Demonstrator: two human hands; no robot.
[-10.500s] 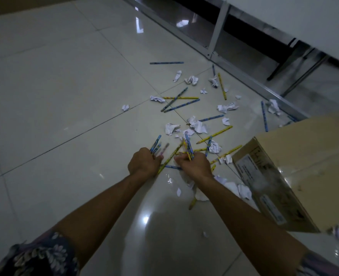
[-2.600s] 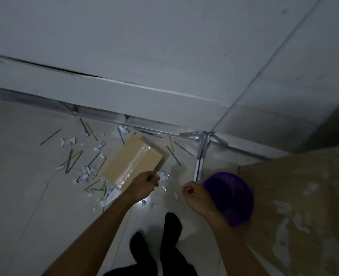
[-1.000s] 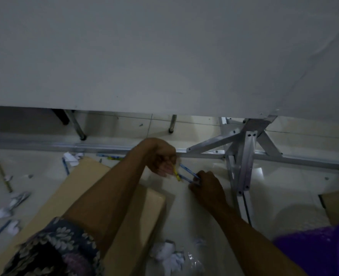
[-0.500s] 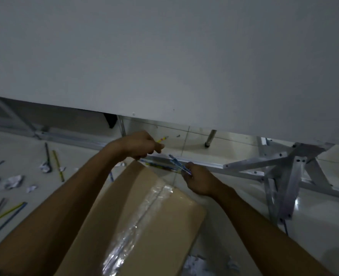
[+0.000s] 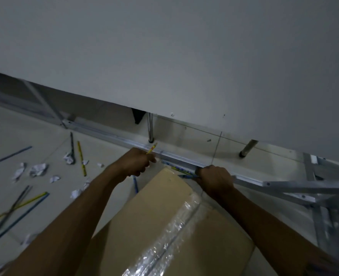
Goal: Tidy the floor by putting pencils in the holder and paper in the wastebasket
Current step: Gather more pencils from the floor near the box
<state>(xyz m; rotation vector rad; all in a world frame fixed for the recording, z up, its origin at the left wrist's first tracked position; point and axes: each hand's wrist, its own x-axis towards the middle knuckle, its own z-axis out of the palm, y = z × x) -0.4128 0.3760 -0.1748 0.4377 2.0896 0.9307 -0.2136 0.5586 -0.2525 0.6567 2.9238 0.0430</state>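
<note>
On my head-cam feed both hands are out at the far end of the cardboard box (image 5: pixel 164 226), right up against the metal rail (image 5: pixel 184 161) that runs along the floor (image 5: pixel 15 136) under the white tabletop (image 5: pixel 164 56). The left hand (image 5: pixel 133 164) has its fingers curled round a yellow pencil (image 5: pixel 152 148), and the tip pokes out past the knuckles toward the rail. The right hand (image 5: pixel 214 179) is closed tight round a few blue pencils (image 5: pixel 186 174). They stick out left of the fist, low in the gap between the box's far edge and the rail. Can't count them, it's too dark and smeary.

The box is the only container I've got on screen. It lies flat with the flaps closed and clear tape (image 5: pixel 170 242) down the seam, so I can't tell what's inside. Both forearms reach across it.

The loose stuff is all on the floor out left:
- A second yellow pencil (image 5: pixel 81 158) and a dark pencil (image 5: pixel 71 143) lie side by side near the rail, with a paper wad (image 5: pixel 68 157) at the dark one's near end.
- A long blue pencil (image 5: pixel 9 155) lies further left.
- A crossed bunch of pencils (image 5: pixel 15 212) sits at the near left.
- Crumpled paper (image 5: pixel 38 169) is scattered between them.
- A short blue pencil (image 5: pixel 135 185) lies just beside the box's left edge, near the left wrist.
</note>
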